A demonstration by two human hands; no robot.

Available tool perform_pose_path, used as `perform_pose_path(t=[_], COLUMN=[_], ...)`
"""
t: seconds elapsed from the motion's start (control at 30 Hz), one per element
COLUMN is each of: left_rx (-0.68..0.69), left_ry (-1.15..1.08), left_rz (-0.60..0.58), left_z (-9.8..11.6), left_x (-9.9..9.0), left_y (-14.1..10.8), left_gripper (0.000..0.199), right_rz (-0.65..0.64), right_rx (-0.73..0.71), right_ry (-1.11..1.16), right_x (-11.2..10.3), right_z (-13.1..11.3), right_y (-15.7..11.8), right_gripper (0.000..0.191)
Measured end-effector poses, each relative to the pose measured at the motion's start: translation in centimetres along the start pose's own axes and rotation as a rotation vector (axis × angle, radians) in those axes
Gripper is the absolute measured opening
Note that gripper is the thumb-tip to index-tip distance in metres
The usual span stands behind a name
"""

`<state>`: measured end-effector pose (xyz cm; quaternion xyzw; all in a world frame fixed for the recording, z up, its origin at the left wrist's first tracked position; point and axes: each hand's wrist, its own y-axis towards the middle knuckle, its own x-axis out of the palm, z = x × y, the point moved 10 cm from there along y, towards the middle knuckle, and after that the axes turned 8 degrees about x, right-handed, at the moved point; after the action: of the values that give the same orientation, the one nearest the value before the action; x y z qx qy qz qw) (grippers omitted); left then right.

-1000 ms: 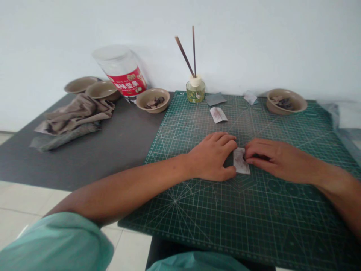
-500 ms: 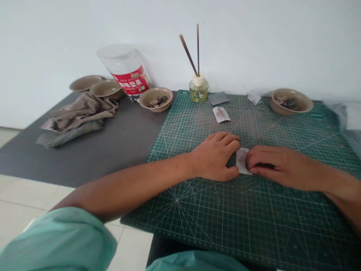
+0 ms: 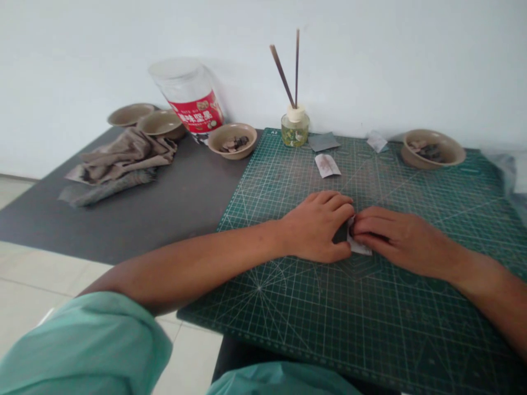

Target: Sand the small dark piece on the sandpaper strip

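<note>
A small white piece of paper [image 3: 359, 248] with a brownish smudge lies on the green cutting mat [image 3: 296, 312]. My left hand [image 3: 319, 226] rests palm down at its left side, thumb and fingertips bent apart and holding the paper's edges against the mat. Over the paper, my right hand [image 3: 397, 238] is closed in a pinch, its fingertips close to those of the left. Whatever is inside that pinch is hidden; only a dark gap shows between the fingers. Much of the paper is covered by the right fingers.
Behind my hands lie another smudged white paper [image 3: 328, 165], a grey square sheet [image 3: 324, 141] and a folded piece [image 3: 377, 141]. Bowls of small pieces stand right [image 3: 433, 149] and left [image 3: 233, 141]. A reed diffuser [image 3: 295, 127], clear jar [image 3: 191, 101] and crumpled cloths [image 3: 127, 156] are further left.
My right hand has slid left across the paper, now covering more of it and nearing my left fingertips. My left hand stays in place. The view has shifted slightly.
</note>
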<state>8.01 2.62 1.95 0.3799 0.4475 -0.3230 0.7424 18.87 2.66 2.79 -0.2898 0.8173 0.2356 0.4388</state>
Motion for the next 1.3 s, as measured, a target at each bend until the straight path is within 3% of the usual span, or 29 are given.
perform_pose_path(t=[0.1,0.27,0.37,0.5,0.7,0.87,0.93,1.07,1.17,1.3], left_rx=[-0.007,0.010,0.009,-0.012,-0.005,0.001,0.005,0.019,0.013,0.002], left_ry=[0.011,0.015,0.010,0.011,0.008,0.033,0.041,0.038,0.030,0.034], left_rz=[0.003,0.000,-0.005,-0.011,-0.008,-0.005,-0.006,0.000,0.005,-0.008], left_z=[-0.1,0.0,0.0,-0.2,-0.1,0.0,0.0,0.1,0.1,0.0], left_x=[0.0,0.0,0.0,0.0,0.1,0.0,0.0,-0.1,-0.1,0.0], left_y=[-0.1,-0.1,0.0,0.0,-0.1,0.0,0.0,0.0,0.0,0.0], left_gripper=[0.050,0.051,0.052,0.052,0.052,0.054,0.055,0.056,0.056,0.055], right_rz=[0.050,-0.169,-0.090,0.061,-0.131,0.051,0.037,-0.116,-0.040,0.067], right_rx=[0.030,0.018,-0.016,0.034,0.007,0.023,0.041,0.004,-0.031,0.014], right_ry=[-0.066,0.033,0.007,-0.086,0.031,-0.082,-0.083,0.013,-0.013,-0.122], right_x=[-1.0,0.2,0.5,-0.8,0.3,-0.4,-0.7,0.2,0.2,-0.6], right_z=[1.2,0.9,0.2,1.2,0.1,0.3,0.8,0.1,-0.5,0.6], right_y=[0.2,-0.8,-0.8,-0.2,-0.9,-0.4,-0.4,-0.8,-0.6,-0.1], right_gripper=[0.020,0.020,0.021,0.022,0.019,0.022,0.020,0.018,0.021,0.022])
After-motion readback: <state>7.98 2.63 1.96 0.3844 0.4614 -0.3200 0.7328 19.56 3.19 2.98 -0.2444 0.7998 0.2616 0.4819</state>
